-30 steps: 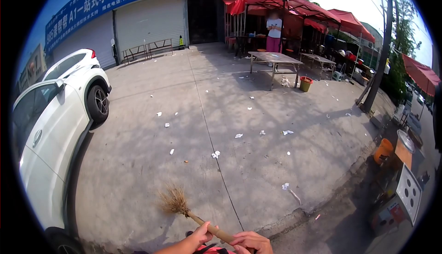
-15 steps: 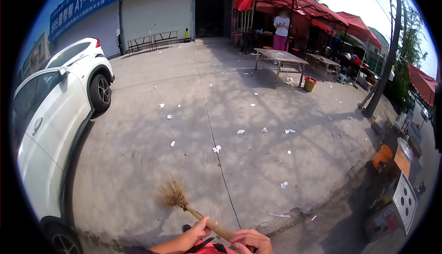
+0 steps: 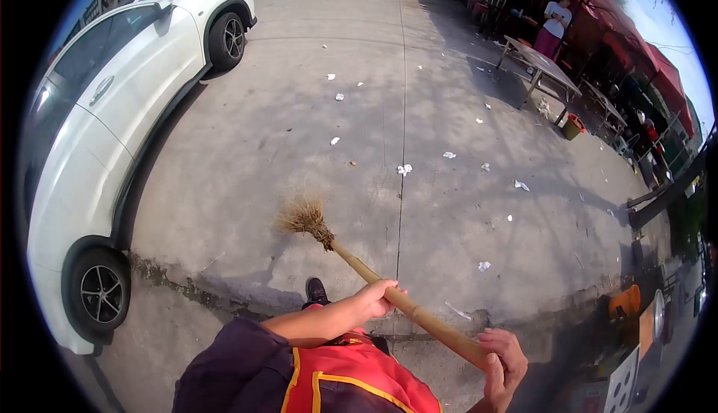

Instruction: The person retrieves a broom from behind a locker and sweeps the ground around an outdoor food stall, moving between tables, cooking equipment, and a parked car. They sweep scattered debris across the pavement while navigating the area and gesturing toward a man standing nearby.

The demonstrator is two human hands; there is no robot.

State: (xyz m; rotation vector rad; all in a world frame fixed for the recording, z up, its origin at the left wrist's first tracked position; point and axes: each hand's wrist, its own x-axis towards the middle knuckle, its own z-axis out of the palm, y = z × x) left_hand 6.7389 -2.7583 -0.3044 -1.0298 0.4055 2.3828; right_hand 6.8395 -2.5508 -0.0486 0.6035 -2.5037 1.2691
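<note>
A straw broom (image 3: 430, 323) slants across the lower middle of the view, its bristles down to the left above the concrete. My left hand (image 3: 374, 298) is closed round the middle of the bamboo handle. Near the handle's top end, my right hand (image 3: 505, 362) curls its fingers and thumb about the pole. Ahead of the bristles, crumpled white paper scraps (image 3: 404, 170) are scattered over the pavement (image 3: 359, 211). One more scrap (image 3: 485, 266) lies to the right, beyond the handle.
A white car (image 3: 112, 91) stands along the left side. At the back right are a table (image 3: 542, 65), a bin (image 3: 573, 126) and a person (image 3: 553, 24) under red canopies. An orange bucket (image 3: 624, 302) sits by a broken pavement edge at the right.
My view has tilted down and turned left, so more of my body shows. Both hands keep hold of the broom, and the right hand now appears farther from the left.
</note>
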